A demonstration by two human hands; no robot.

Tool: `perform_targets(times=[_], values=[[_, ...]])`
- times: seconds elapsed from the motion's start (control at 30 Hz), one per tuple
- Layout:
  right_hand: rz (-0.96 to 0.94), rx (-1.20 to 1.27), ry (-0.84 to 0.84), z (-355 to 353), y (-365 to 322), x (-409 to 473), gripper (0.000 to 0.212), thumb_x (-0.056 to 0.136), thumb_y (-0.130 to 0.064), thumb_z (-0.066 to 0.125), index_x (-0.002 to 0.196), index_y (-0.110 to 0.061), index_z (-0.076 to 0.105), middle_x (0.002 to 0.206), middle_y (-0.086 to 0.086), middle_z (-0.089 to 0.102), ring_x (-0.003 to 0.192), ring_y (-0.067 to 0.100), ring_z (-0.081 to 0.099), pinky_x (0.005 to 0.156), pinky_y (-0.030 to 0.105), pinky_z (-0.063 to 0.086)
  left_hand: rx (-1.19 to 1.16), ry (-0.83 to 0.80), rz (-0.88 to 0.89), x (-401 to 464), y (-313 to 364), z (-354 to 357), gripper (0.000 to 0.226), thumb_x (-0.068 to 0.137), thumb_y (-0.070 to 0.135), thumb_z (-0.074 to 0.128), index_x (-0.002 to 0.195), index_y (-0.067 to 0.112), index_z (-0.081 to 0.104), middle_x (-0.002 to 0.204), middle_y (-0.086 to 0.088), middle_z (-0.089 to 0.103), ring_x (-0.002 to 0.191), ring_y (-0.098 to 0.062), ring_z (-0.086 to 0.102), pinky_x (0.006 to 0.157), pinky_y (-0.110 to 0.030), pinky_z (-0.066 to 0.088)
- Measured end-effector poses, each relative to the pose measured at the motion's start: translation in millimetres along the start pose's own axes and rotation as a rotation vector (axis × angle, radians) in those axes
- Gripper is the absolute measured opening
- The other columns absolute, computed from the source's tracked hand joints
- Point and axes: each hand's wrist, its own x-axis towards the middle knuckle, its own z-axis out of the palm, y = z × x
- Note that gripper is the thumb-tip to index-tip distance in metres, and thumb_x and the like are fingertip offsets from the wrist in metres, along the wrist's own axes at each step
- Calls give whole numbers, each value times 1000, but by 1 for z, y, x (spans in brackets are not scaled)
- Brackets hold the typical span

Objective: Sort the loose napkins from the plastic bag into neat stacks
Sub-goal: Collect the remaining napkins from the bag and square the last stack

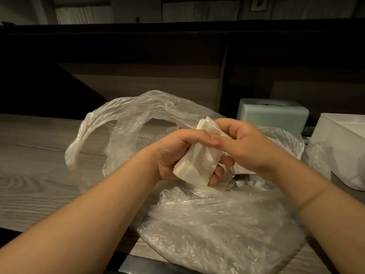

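Bag [207, 224] lies crumpled and open on the table [39, 165]. Above its centre, left hand [177, 153] grips a napkin stack [197, 165], fingers curled beneath. Right hand [243, 143] pinches the stack's top edge. Right of bag: green box [272, 115], white bin [339, 135].

Two bare forearms, no sleeves in view, left hand [177, 153] and right hand [243, 145] without rings, watches or gloves
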Motion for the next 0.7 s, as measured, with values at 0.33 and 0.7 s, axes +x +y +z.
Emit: perform_targets(times=[0.33, 0.7], values=[[102, -274, 179, -14, 7, 8, 20, 94, -8, 59, 95, -28, 62, 91, -8, 64, 78, 6, 61, 61, 18, 52, -342, 323, 134, 2, 10, -9, 54, 79, 29, 61, 127, 6, 59, 98, -12, 68, 78, -25, 60, 77, -36, 45], [166, -587, -491, -20, -5, -4, 30, 79, -37, 83, 100, -55, 70, 103, -43, 56, 97, -15, 54, 85, 19, 48, -389, 349, 186, 0, 12, -14, 54, 80, 34, 61, 127, 7, 59, 100, -10, 66, 78, -22, 58, 73, -34, 48]])
